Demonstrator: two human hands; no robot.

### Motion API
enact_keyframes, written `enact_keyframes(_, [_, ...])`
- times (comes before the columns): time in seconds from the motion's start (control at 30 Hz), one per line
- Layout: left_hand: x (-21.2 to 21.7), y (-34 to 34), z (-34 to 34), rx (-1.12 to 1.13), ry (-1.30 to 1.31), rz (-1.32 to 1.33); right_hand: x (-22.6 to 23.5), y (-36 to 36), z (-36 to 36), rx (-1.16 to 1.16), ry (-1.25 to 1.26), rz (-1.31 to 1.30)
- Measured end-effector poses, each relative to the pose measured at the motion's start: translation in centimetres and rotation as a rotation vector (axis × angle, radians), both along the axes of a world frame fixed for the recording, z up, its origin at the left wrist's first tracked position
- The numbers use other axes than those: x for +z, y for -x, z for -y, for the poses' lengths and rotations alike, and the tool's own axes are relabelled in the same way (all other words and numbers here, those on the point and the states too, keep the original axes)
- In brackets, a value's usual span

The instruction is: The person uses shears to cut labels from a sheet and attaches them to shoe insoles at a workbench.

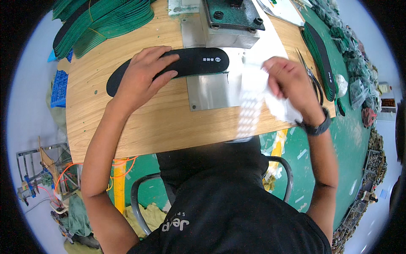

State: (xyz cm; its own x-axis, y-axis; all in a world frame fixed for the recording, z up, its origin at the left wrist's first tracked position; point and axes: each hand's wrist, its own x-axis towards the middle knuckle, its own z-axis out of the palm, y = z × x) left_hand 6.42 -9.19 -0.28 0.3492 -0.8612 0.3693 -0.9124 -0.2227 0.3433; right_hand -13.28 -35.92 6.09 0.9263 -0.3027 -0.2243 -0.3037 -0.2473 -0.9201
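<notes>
A black insole (193, 62) with a green edge and a small white print at its heel lies across the wooden table and a metal plate (211, 95). Flat on its left part rests my left hand (149, 75), thumb and fingers spread. My right hand (292, 82) pinches a white strip (250, 106) with rows of pale marks, which hangs down past the table's front edge. Both the strip and the fingers are smeared by motion. Just beyond the insole stands a press (231, 25) with a metal block and bolted top plate.
Bundled green and black insoles (114, 25) are piled at the far left. Scissors (312, 76) and another insole stack (319, 59) lie by the table's right edge. Bagged goods (349, 55) line the floor at right. A chair (141, 194) is under me.
</notes>
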Motion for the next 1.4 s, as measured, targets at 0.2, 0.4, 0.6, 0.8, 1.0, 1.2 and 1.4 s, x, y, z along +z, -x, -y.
enact_keyframes(0.2, [1.8,0.0,0.7,0.027,0.129,-0.295,1.4,-4.0,11.5,-0.301,0.594,0.065])
enact_keyframes(0.4, [6.7,4.6,-3.3,-0.153,0.029,-0.345,4.2,1.3,-8.3,0.233,0.803,0.700])
enact_keyframes(0.6, [10.5,8.5,-5.2,-0.210,0.194,-0.375,3.4,3.9,-11.2,0.600,0.753,0.517])
enact_keyframes(0.8, [9.1,-7.1,-9.7,0.396,0.281,0.352,5.7,12.8,-0.3,-0.030,0.999,0.661])
enact_keyframes(1.0, [10.1,-13.8,-7.2,0.637,-0.163,0.661,10.9,13.8,11.9,-0.527,0.203,0.958])
enact_keyframes(1.2, [8.5,-18.7,-9.5,0.312,0.013,0.470,2.7,12.2,22.7,-0.697,0.544,0.192])
enact_keyframes(1.4, [10.3,-7.9,-17.2,0.717,0.259,0.079,1.9,6.6,1.3,-0.332,0.616,0.810])
